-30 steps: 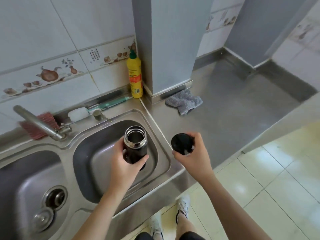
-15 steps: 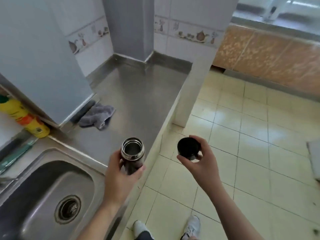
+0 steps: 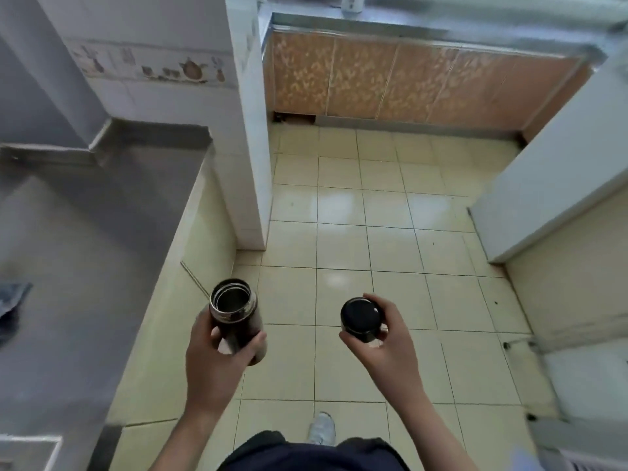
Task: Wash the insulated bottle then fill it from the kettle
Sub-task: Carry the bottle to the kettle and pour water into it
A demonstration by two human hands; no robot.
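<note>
The left hand [image 3: 217,351] grips the open bottle [image 3: 236,316] upright over the tiled floor [image 3: 367,246], just right of the steel worktop [image 3: 85,239], while the right hand [image 3: 380,338] clasps its black lid [image 3: 361,319]

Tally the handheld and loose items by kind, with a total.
bottle: 1, open, in left hand
lid: 1, in right hand
cloth: 1, on counter
Total: 3
</note>
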